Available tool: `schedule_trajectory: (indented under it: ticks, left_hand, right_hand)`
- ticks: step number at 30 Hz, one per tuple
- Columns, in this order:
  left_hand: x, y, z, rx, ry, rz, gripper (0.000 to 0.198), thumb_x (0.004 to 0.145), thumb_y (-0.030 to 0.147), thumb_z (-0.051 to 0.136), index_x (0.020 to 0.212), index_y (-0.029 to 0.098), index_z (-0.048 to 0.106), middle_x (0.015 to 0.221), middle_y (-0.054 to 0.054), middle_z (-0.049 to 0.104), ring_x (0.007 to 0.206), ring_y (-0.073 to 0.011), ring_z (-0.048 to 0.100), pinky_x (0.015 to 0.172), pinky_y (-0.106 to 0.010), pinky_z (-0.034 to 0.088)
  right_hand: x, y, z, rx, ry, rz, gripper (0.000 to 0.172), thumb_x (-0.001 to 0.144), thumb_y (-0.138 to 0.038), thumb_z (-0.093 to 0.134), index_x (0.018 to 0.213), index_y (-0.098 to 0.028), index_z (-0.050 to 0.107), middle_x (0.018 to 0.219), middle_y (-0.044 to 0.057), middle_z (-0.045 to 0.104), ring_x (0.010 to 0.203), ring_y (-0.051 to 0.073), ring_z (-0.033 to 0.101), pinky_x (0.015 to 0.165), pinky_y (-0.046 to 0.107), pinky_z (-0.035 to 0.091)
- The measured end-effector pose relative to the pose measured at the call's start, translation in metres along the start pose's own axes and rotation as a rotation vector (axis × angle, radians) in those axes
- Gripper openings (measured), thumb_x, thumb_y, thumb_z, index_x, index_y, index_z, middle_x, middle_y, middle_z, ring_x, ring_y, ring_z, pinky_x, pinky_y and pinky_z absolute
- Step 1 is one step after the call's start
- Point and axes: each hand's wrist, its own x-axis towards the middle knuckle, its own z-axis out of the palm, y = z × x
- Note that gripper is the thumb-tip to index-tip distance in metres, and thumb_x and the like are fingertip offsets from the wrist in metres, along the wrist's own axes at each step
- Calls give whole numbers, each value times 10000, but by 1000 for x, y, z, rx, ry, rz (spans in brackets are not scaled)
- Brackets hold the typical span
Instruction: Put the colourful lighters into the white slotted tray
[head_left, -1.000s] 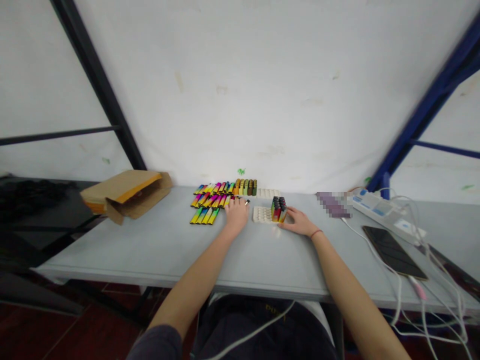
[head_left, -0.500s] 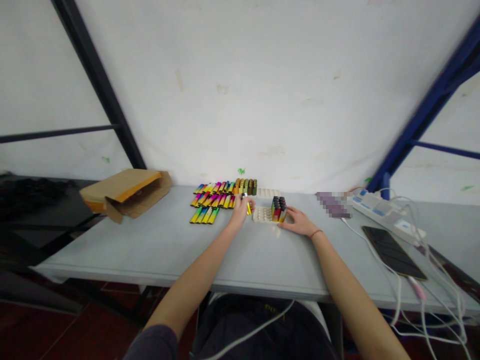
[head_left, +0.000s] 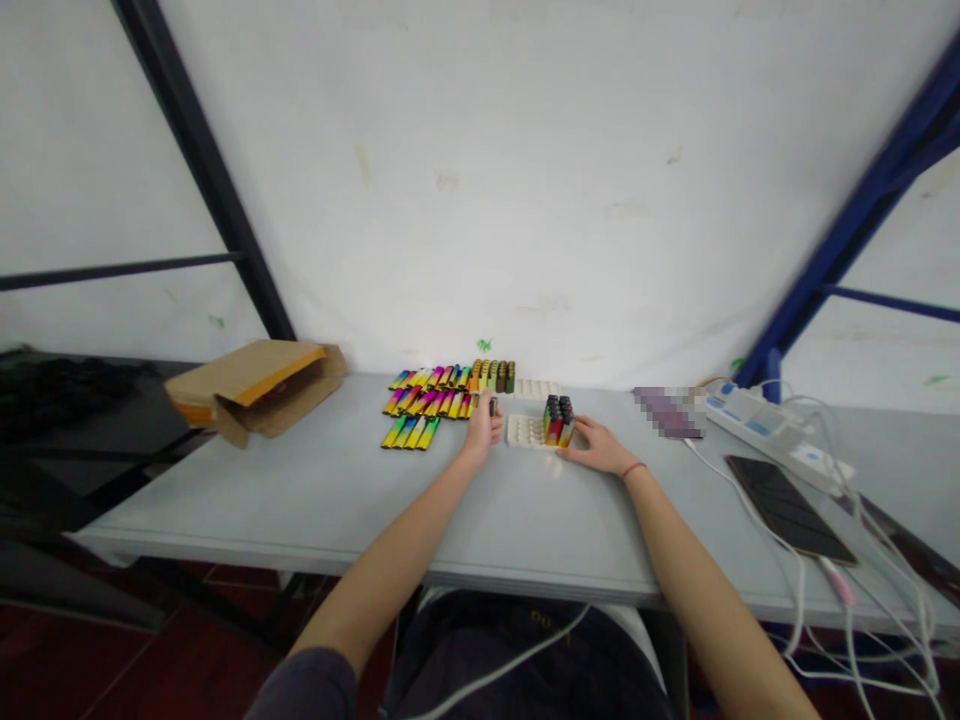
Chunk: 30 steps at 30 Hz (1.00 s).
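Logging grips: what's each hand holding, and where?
Left hand holds a lighter by its body, dark top showing. Right hand, at the tray, holds nothing visible.

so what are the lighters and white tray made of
The lighters look like plastic with a glossy metallic rainbow finish, from their shine. The white tray looks like matte moulded plastic or pulp, with even round dimples; too small to tell which.
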Motion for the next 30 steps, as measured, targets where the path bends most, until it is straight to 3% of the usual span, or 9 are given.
schedule_trajectory:
  ticks: [3,12,22,30]
  left_hand:
    - [3,2,-1,4,69,-60,491,938,583,343,611,218,375,414,97,221,330,-53,160,362,-194,114]
    - [3,2,-1,-70,151,-32,389,942,428,285,615,226,347,412,92,219,323,-66,139,363,-194,110]
    - [5,0,-5,-102,129,-28,429,908,537,317,607,232,350,415,97,196,324,-68,137,358,-193,102]
    - [6,4,-6,-132,159,-6,347,912,410,304,618,231,344,413,95,207,324,-69,133,357,-191,97]
  right_hand:
    - [0,-1,-1,-6,-7,10,667,818,-617,639,1311,-168,637,1411,176,588,1301,345,559,1131,486,423]
    - [-1,-2,0,-1,9,8,654,810,-619,653,1286,-171,651,1399,173,596,1287,351,569,1123,497,427]
    - [0,-1,-1,-2,-8,6,679,818,-619,631,1319,-161,630,1425,181,580,1301,358,557,1123,520,427]
    - [0,-1,-2,-22,-19,8,665,824,-618,626,1333,-189,625,1446,158,569,1316,340,554,1138,492,421]
